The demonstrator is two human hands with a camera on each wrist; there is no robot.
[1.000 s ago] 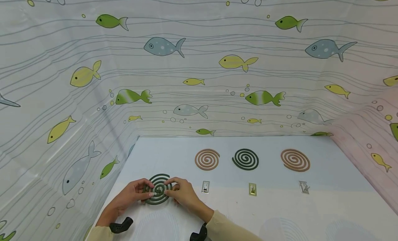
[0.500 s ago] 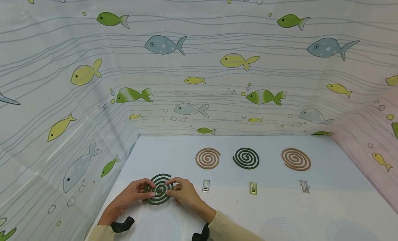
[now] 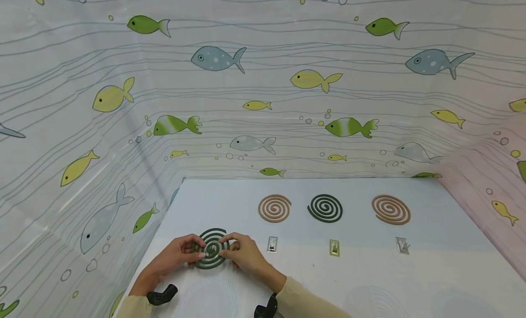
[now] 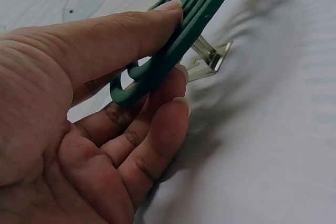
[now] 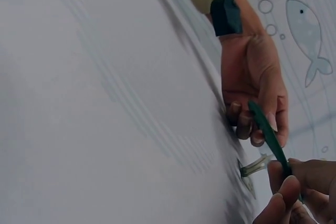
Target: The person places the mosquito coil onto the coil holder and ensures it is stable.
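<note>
A dark green mosquito coil (image 3: 212, 249) is held slightly above the table at the left by both hands. My left hand (image 3: 174, 254) pinches its left side, with the thumb (image 4: 163, 22) on the upper face and fingers beneath. The right hand (image 3: 246, 256) pinches the coil near its middle from the right. Edge-on in the right wrist view, the coil (image 5: 270, 137) slants between the two hands. Under it is a small metal coil stand (image 4: 212, 59), its prong rising to the coil's underside. Whether the prong is fixed in the coil is hidden.
Further back lie a brown coil (image 3: 274, 208), another green coil (image 3: 325, 208) and a second brown coil (image 3: 391, 210). In front of them are a silver stand (image 3: 272, 244), a gold one (image 3: 334, 248) and another silver one (image 3: 402, 246). Fish-patterned sheeting (image 3: 312, 140) surrounds the white table.
The view has shifted very slightly. Both hands keep their hold on the green coil, with hardly any movement visible.
</note>
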